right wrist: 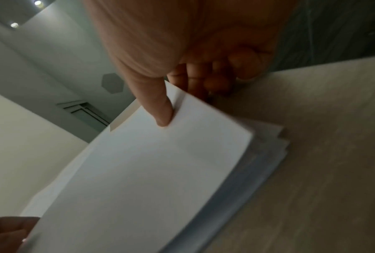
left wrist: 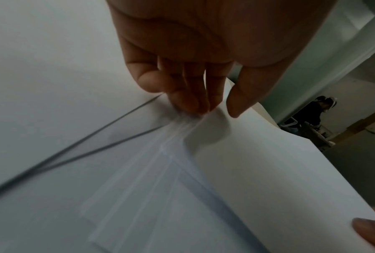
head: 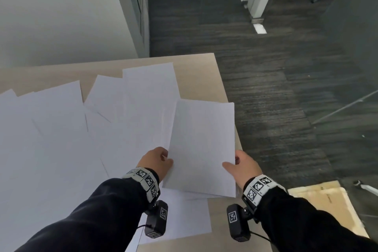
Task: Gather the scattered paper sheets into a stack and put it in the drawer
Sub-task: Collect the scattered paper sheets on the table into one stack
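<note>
Loose paper sheets (head: pixel 61 129) lie overlapping across the left and middle of the wooden desk (head: pixel 196 67). Right of them, the left hand (head: pixel 157 161) pinches the left edge of a small stack (head: pixel 202 145), thumb on top. The right hand (head: pixel 242 166) pinches its right edge, near the desk's right side.

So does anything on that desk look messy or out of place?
Yes. Loose paper sheets lie fanned and overlapping at odd angles across the desk. The small stack held by the left hand and right hand has uneven edges.
</note>
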